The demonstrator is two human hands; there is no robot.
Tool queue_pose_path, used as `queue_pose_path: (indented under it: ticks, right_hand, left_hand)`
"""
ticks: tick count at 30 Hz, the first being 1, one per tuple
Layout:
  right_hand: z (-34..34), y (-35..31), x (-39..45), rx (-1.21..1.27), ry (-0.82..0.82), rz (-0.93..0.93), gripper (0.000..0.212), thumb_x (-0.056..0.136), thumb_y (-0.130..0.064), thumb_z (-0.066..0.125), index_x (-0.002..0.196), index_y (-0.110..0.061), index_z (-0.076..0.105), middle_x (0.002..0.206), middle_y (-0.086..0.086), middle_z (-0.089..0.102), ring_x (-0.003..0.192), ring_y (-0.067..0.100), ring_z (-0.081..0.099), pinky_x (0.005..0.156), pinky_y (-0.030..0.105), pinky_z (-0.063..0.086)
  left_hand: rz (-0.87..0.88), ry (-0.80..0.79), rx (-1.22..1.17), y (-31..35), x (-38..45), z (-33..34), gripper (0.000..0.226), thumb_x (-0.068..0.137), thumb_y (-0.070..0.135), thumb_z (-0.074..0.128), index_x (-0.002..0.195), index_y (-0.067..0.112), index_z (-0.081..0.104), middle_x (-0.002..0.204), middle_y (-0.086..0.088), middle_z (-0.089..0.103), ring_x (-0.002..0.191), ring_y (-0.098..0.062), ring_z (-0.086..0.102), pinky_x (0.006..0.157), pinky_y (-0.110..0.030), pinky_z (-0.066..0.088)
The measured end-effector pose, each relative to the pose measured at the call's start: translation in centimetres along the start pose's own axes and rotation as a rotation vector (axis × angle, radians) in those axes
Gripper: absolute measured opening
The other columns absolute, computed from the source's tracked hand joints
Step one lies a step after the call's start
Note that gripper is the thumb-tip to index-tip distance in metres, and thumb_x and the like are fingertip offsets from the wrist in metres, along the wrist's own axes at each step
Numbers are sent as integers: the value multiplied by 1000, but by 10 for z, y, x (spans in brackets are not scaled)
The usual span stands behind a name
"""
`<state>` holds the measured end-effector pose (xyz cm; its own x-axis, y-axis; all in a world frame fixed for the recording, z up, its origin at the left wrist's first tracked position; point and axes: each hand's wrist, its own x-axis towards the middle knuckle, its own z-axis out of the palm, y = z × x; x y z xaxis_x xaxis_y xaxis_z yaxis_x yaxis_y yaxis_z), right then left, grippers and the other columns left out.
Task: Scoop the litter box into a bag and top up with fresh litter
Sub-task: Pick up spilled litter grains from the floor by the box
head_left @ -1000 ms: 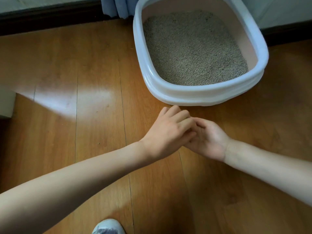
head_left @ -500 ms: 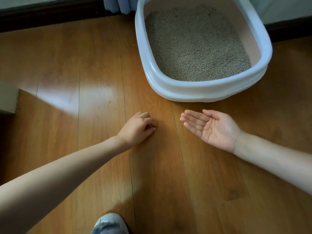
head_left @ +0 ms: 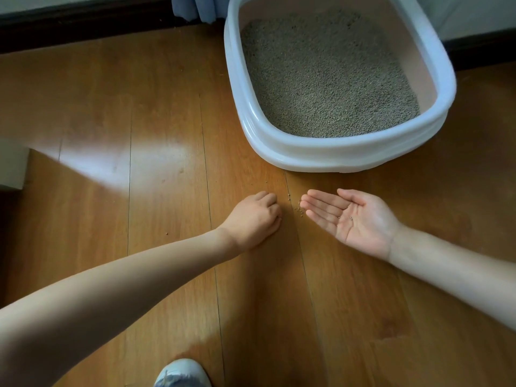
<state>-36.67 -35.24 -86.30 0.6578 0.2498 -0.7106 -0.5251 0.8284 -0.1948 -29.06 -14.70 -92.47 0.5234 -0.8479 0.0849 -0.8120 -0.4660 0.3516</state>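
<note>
A white litter box (head_left: 337, 153) stands on the wooden floor at the upper right, filled with grey-brown litter (head_left: 326, 76). Several spilled litter grains (head_left: 299, 210) lie on the floor just in front of it, between my hands. My left hand (head_left: 255, 219) rests on the floor to the left of the grains, knuckles up and fingers curled under; nothing shows in its grip. My right hand (head_left: 351, 219) lies palm up to the right of the grains, fingers straight, with two or so grains (head_left: 350, 218) on the palm.
A dark baseboard (head_left: 83, 20) runs along the wall at the back, with a blue curtain hem (head_left: 195, 7) beside the box. A white object (head_left: 11, 169) sits at the left edge. My shoe tip (head_left: 181, 372) shows at the bottom. A stray grain (head_left: 166, 233) lies further left.
A second ago my left hand lay over my right palm. It pulled away to the left onto the floor, then slid back toward the grains. The right hand stayed palm up.
</note>
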Motion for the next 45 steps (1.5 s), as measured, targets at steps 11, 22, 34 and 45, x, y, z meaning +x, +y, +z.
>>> queue_pose_path:
  ticks: [11, 22, 34, 45]
  right_hand:
    - [1, 1, 6, -1, 20, 15, 44, 86, -17, 40, 97, 14, 70, 112, 27, 66, 100, 37, 68, 81, 44, 58]
    - [-2, 0, 7, -3, 28, 13, 49, 96, -20, 32, 100, 14, 68, 115, 27, 65, 103, 37, 67, 85, 44, 56]
    - [-6, -3, 2, 12, 46, 6, 48, 96, -20, 33, 102, 13, 68, 116, 27, 65, 104, 37, 66, 85, 45, 56]
    - [-16, -7, -3, 37, 53, 1, 48, 96, -20, 35, 103, 13, 69, 118, 26, 64, 107, 36, 65, 88, 44, 55]
  left_hand:
    - [-222, 4, -114, -23, -23, -9, 12, 90, 19, 60, 88, 9, 66, 84, -2, 57, 78, -18, 52, 65, -31, 48]
    - [8, 19, -97, -21, -17, -2, 22, 87, 22, 54, 83, 9, 71, 76, -2, 58, 68, -22, 52, 58, -29, 46]
    - [-50, 48, -68, -17, 14, 3, 29, 91, 27, 42, 82, 7, 61, 80, -7, 55, 73, -26, 54, 63, -38, 49]
    - [58, 70, 66, -13, 38, 14, 33, 91, 20, 40, 75, 1, 62, 73, -12, 55, 63, -29, 52, 51, -38, 47]
